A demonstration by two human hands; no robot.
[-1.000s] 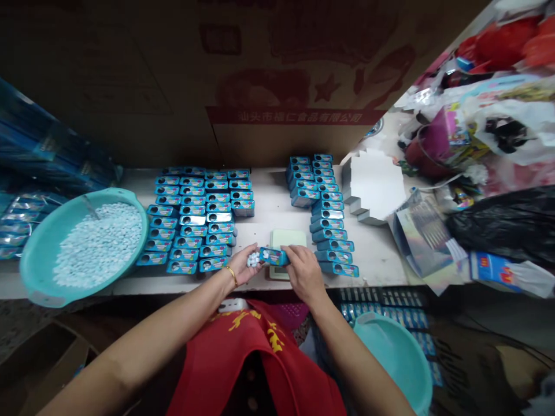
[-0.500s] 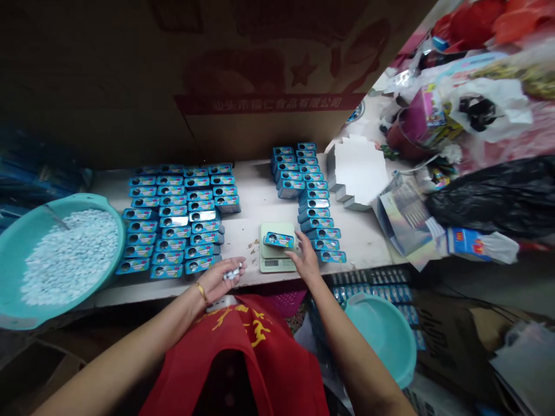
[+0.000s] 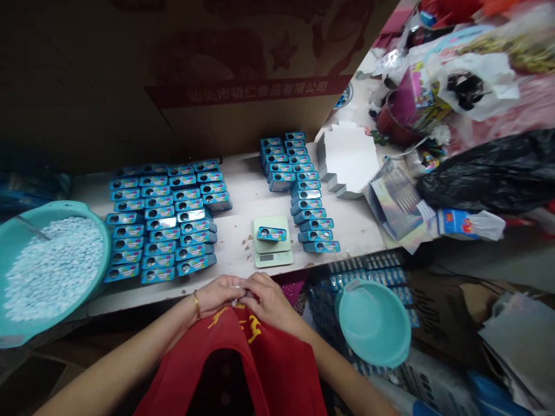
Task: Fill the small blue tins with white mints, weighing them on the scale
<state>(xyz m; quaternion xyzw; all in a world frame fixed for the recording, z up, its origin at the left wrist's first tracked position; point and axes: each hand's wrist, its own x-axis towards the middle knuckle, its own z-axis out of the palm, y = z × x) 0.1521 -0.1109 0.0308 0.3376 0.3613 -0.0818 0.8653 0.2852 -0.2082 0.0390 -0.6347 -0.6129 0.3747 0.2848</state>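
1. Meeting just off the near edge of the table [image 3: 243,190], our left hand [image 3: 217,296] and our right hand [image 3: 269,300] touch at the fingers, in front of our red apron [image 3: 277,370].
2. Our left hand is curled around a few pale sweets [image 3: 235,302]; our right hand is bunched narrow against it, and we cannot tell whether it pinches any.
3. Farther off, we see one blue box [image 3: 272,233] resting on the pale green scale [image 3: 284,257], apart from both hands.
4. To its left we have rows of boxes [image 3: 158,236], then a teal bowl [image 3: 78,209] with a heap of sweets [image 3: 56,266] in it.
5. Right of the scale we have more boxes [image 3: 307,204], with white cardboard [image 3: 351,156] just beside them.
6. Near and right, below the tabletop, we see a second bowl [image 3: 375,323].
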